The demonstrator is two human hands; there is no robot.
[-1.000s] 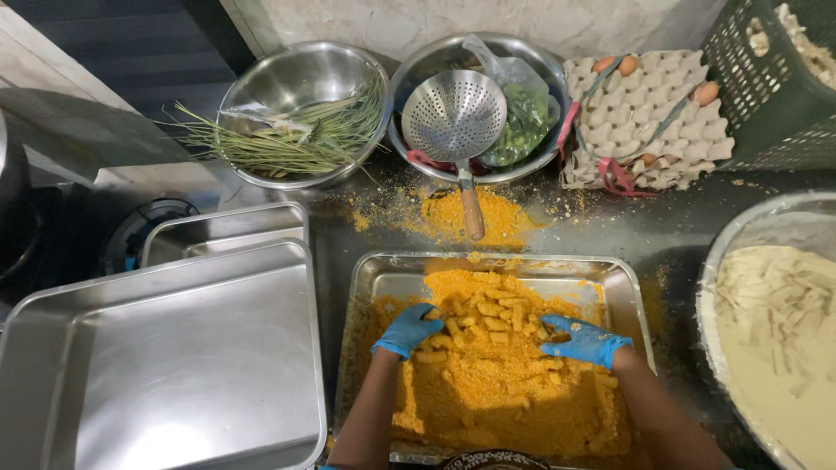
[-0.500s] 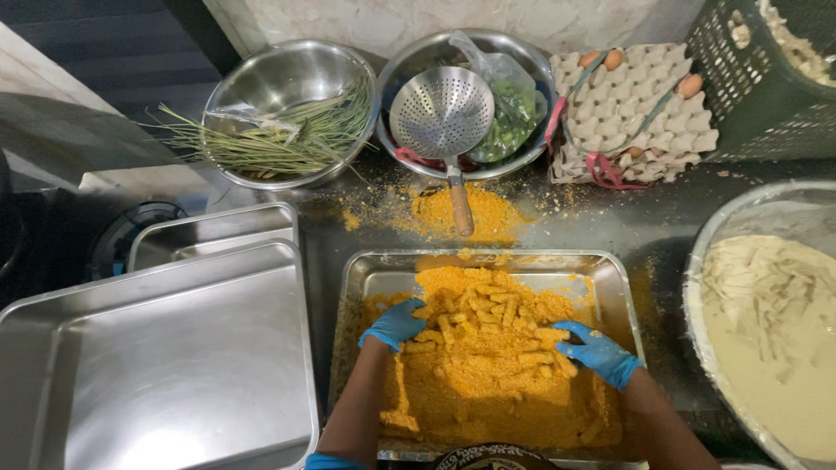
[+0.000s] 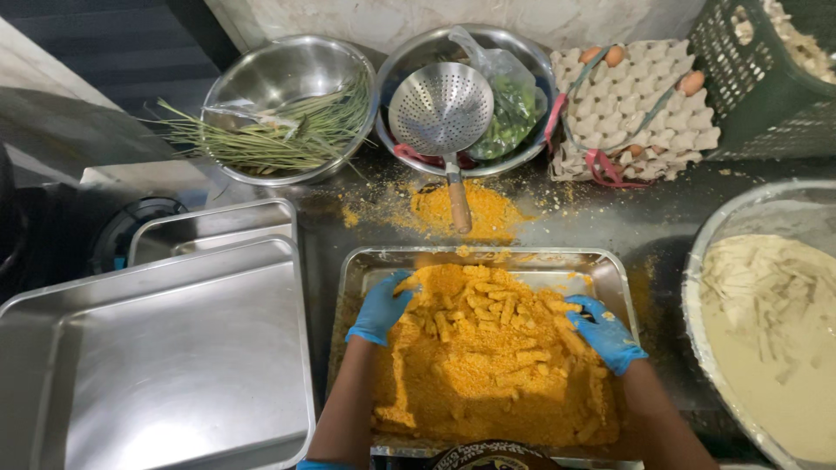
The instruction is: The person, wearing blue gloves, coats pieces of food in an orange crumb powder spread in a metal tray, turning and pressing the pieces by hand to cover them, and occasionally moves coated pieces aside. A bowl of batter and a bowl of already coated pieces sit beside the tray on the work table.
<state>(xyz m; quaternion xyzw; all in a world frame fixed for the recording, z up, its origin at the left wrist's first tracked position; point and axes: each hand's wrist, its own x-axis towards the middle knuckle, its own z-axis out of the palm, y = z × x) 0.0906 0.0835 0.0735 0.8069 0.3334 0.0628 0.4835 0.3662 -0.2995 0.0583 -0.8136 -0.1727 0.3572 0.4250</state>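
Gloved hands in a tray of orange crumb-coated sticks

Left hand (image 3: pixel 380 306) and right hand (image 3: pixel 607 332), fingers loosely spread and gripping nothing, press the pile of breaded sticks (image 3: pixel 488 348) lying between them in the steel tray (image 3: pixel 610 265).

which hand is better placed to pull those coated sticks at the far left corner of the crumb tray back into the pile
Left, probably. The left hand already rests by the coated sticks near that corner of the crumb tray; the right hand sits at the opposite edge.

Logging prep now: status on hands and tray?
Left hand, right hand open, gloved, pressing crumb pile. Tray full. Skimmer clear behind.
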